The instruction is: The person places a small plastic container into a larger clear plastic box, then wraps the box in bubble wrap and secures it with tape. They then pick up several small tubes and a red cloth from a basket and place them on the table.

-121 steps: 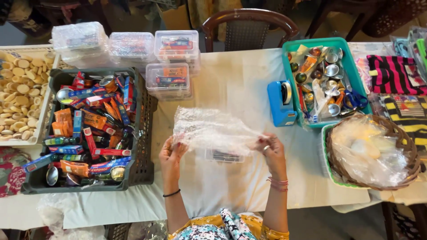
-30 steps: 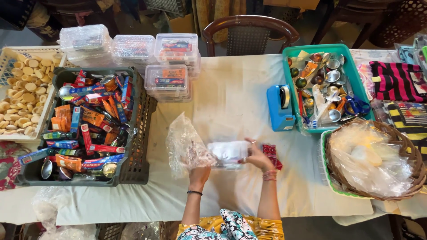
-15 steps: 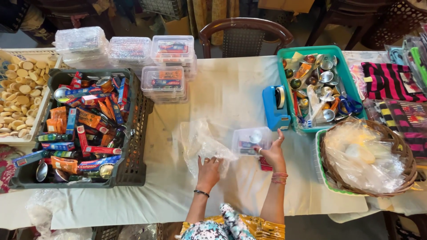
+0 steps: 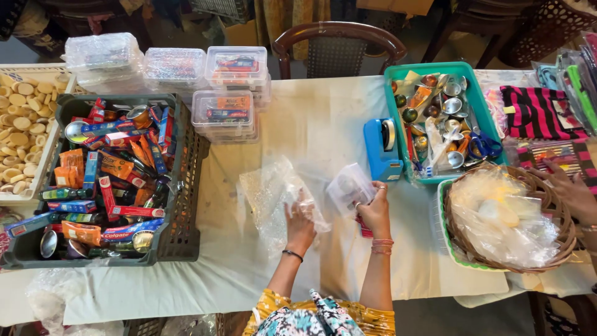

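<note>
Since a moment ago, the right hand point(image 4: 375, 211) has carried the small clear box point(image 4: 350, 185) rightward, pinching it near centre frame, just beside the blue tape dispenser point(image 4: 383, 148). Left hand point(image 4: 300, 218) lies spread on the crumpled plastic bag point(image 4: 273, 193), flat on the white tablecloth point(image 4: 323, 118), right of the dark crate point(image 4: 186, 186).
</note>
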